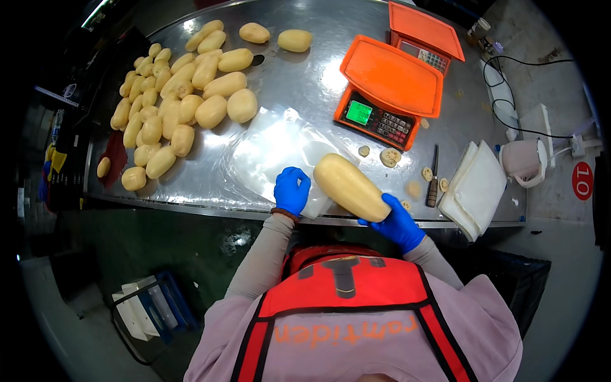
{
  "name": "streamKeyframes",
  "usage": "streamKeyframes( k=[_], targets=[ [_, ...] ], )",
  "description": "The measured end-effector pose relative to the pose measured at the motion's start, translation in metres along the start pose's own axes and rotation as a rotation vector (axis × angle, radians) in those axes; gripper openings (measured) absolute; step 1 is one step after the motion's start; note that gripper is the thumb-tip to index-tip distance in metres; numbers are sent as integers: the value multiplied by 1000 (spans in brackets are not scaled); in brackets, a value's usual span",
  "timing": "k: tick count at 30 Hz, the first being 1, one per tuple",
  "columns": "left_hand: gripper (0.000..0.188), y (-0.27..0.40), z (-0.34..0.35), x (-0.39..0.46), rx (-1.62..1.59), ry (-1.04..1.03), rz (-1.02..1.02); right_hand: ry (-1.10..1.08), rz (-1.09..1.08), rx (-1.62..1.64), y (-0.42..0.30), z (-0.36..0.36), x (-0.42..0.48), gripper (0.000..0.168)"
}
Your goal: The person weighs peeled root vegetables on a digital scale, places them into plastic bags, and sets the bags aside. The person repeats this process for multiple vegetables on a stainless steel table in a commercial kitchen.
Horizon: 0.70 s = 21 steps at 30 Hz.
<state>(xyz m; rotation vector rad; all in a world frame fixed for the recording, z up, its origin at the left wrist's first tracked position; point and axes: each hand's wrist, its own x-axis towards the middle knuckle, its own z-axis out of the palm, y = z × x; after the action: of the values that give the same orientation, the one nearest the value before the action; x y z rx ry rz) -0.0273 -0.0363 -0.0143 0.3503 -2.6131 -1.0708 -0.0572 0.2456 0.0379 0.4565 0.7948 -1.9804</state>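
My right hand, in a blue glove, grips the lower end of a large peeled lotus root near the table's front edge. To its left my left hand, also gloved in blue, rests at the front of a stack of clear plastic bags with its fingers curled; whether they pinch the plastic is not plain. Many peeled lotus root pieces lie in a pile at the table's left. Cut lotus root slices are scattered right of the large piece, beside a knife with a wooden handle.
An orange digital scale with a lit display stands behind, with a second orange scale farther back. Folded white cloths lie at the right front edge, beside a light-coloured jug and black cables. The metal table's front edge runs before me.
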Motion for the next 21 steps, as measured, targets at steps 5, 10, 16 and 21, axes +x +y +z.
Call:
streamKeyframes(
  k=[5,10,16,21],
  targets=[
    [22,-34,12,1,-142,-55,-169,21,15,3,15,-1,2,52],
    [25,1,-4,6,75,-113,-24,-43,147,-241,5,-9,-2,56],
    [11,-3,2,3,133,-80,-27,-42,56,-522,10,7,-4,63],
    [8,-11,-4,14,-162,38,-34,-44,25,-500,9,14,-8,66]
  ],
)
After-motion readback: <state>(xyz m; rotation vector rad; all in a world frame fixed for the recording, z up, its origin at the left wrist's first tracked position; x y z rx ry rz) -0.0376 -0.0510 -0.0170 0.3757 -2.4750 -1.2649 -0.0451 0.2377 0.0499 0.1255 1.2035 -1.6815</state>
